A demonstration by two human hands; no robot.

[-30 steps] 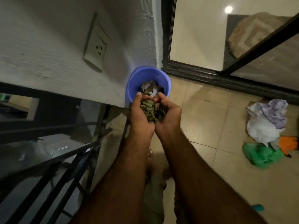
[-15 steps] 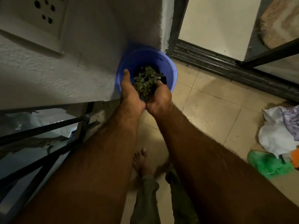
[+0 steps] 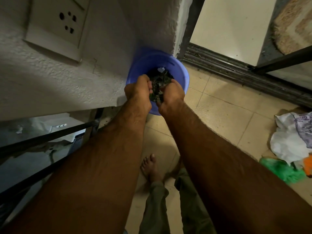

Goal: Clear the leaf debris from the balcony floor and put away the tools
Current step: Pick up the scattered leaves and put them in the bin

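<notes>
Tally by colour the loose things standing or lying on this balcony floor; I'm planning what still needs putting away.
Blue bucket: 1
White crumpled bag: 1
Green bag: 1
Orange item, cut off at the edge: 1
Total: 4
Leaf debris not counted.

A clump of dark green leaves point(image 3: 156, 92) sits cupped between the left hand point(image 3: 137, 92) and right hand point(image 3: 172, 94), just over a round blue bucket point(image 3: 183, 76) with more leaves inside, on the floor point(image 3: 228, 115) by the wall point(image 3: 84, 81).
</notes>
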